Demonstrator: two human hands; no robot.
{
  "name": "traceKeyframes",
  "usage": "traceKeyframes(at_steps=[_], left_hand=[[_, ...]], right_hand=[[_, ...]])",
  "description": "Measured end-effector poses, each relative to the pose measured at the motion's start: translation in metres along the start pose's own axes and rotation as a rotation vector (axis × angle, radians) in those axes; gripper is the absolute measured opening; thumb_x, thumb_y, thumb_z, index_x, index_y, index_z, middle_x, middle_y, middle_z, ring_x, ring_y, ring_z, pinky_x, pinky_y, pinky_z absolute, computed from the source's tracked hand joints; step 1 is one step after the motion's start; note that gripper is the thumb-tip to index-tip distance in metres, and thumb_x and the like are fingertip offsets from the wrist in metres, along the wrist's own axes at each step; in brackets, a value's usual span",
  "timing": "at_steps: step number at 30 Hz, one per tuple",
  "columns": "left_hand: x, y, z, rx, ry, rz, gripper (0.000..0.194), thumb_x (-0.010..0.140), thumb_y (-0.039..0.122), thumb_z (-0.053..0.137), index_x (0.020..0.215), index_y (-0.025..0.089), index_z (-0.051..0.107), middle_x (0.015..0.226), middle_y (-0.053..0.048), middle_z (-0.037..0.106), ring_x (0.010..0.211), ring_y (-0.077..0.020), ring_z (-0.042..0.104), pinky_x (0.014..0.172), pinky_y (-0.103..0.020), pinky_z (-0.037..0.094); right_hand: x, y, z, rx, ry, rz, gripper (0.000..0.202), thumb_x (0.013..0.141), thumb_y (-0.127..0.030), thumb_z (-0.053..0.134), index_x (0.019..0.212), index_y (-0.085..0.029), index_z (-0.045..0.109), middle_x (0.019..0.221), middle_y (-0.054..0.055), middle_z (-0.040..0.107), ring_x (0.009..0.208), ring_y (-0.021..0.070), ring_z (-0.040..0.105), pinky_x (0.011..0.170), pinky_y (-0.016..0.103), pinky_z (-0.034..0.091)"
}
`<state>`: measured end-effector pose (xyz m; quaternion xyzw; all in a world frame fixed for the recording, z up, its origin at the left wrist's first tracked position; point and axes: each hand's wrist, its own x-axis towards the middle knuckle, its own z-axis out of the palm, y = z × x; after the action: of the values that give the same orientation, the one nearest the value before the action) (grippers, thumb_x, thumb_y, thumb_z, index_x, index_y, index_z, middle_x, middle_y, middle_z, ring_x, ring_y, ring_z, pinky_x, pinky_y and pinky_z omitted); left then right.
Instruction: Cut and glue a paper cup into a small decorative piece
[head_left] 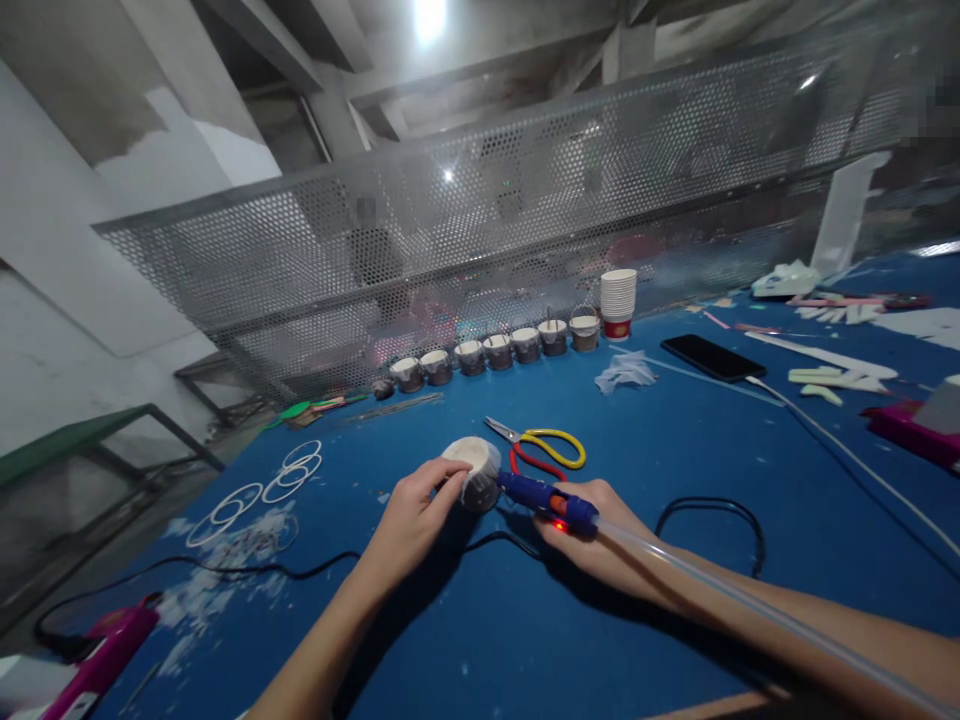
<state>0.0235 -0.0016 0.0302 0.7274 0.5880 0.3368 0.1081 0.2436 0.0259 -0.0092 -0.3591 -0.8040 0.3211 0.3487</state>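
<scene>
The left hand grasps a small cup over the blue surface; the right hand grips a glue gun, nozzle at the cup's side. Glue application appears under way, calling next for a steady cup and controlled nozzle.

1. The left hand pinches the rim of a small grey-sided cup with a pale top.
2. The right hand grips a blue hot glue gun, its nozzle at the cup's side (a red light glows on its body).
3. A long translucent glue stick runs from its rear over the right forearm.
4. Red-and-yellow-handled scissors lie open just beyond, on the blue table.
5. Farther back, seven similar cups form a row beside stacked paper cups.
</scene>
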Motion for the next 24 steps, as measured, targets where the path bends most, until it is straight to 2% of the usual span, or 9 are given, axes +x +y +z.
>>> traceKeyframes(at_steps=[4,13,24], left_hand=[[0.0002,0.0011,0.0030,0.015,-0.007,0.048,0.023,0.087,0.032,0.048,0.083,0.020,0.067,0.084,-0.004,0.071,0.079,-0.0180,0.064,0.076,-0.029,0.047],[-0.0027,0.0026,0.0037,0.056,0.003,0.063,0.019,0.084,0.031,0.051,0.082,0.021,0.067,0.080,-0.004,0.070,0.076,-0.0181,0.062,0.073,-0.029,0.047],[-0.0049,-0.0017,0.0091,0.122,0.047,0.091,0.016,0.083,0.031,0.053,0.079,0.020,0.064,0.076,-0.002,0.068,0.071,-0.0169,0.060,0.068,-0.028,0.047]], right_hand=[[0.0013,-0.0006,-0.0011,-0.005,0.001,0.002,0.019,0.076,-0.020,0.052,0.057,-0.019,0.047,0.053,-0.002,0.050,0.047,0.0106,0.042,0.048,0.021,0.036],[0.0012,-0.0006,-0.0033,-0.003,0.025,-0.015,0.020,0.077,-0.017,0.052,0.057,-0.019,0.046,0.053,-0.002,0.049,0.049,0.0109,0.042,0.049,0.021,0.036],[0.0013,0.0030,-0.0029,-0.006,0.012,-0.016,0.021,0.077,-0.022,0.051,0.057,-0.019,0.045,0.053,-0.002,0.050,0.048,0.0098,0.042,0.050,0.021,0.034]])
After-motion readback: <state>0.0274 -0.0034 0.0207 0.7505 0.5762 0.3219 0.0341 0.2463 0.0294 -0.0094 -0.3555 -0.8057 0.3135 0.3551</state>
